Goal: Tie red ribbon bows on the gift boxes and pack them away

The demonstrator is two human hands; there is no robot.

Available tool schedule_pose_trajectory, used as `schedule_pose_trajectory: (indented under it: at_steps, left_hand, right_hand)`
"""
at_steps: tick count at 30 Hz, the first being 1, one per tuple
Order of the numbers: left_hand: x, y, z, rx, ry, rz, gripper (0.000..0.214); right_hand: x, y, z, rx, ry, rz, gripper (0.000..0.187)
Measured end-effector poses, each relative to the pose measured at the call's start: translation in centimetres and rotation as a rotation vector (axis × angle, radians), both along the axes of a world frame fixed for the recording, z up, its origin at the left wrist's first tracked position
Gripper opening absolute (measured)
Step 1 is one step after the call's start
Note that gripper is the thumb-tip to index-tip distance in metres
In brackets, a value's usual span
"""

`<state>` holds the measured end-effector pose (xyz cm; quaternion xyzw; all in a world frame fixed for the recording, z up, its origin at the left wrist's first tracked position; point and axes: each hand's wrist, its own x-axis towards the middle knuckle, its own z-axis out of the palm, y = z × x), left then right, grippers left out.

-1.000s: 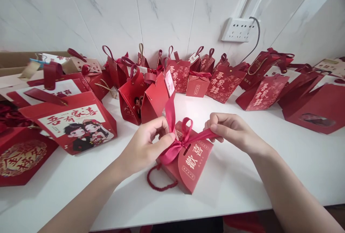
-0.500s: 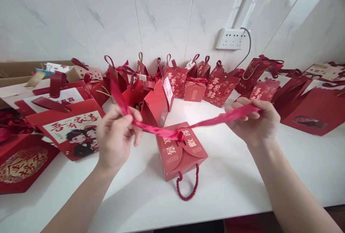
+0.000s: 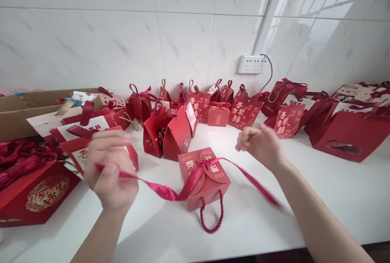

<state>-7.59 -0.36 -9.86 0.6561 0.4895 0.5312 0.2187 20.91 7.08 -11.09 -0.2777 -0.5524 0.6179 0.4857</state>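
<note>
Here my left hand [image 3: 111, 169] pinches one end of the ribbon [image 3: 166, 192], my right hand [image 3: 260, 145] curls loosely, empty, and the box [image 3: 206, 182] between them stands on the table [image 3: 258, 232], flaps already shut, ribbon threaded but unbowed.

A white table [image 3: 258, 226] stands before a glossy, grey-veined tiled wall [image 3: 185, 39].

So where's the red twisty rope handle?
In the head view, the rope handle is low, right of centre, on the near side of the red box between left hand and right hand.
</note>
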Motion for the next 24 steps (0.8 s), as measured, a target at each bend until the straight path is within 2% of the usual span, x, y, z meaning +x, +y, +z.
schedule_pose_trajectory:
  at_steps: [3, 6, 11, 16, 18, 24]
  left_hand:
    - [1.6, -1.2, -0.3, -0.041, 0.149, -0.009, 0.029]
    - [2.8, -2.4, -0.6, -0.100, 0.312, -0.025, 0.022]
    - [2.8, -2.5, -0.5, -0.214, 0.533, -0.055, 0.015]
    - [2.4, -0.3, 0.0, -0.197, 0.492, -0.031, 0.009]
    - [2.5, 0.6, 0.4, -0.194, 0.439, -0.022, 0.010]
    - [2.5, 2.4, 1.6, -0.289, 0.201, -0.144, 0.022]
  right_hand:
    - [-1.5, -0.8, -0.6, 0.069, -0.421, 0.208, 0.051]
    - [-2.5, -1.9, -0.6, 0.091, -0.620, 0.334, 0.040]
    - [-2.0, -2.3, 0.0, 0.121, -0.428, 0.411, 0.034]
    - [-0.5, -2.1, 0.0, 0.047, -0.200, 0.678, 0.032]
    - [-0.1, -2.1, 0.0, -0.010, -0.167, 0.732, 0.031]
    - [1.0, -2.0, 0.4, -0.139, -0.098, 0.640, 0.032]
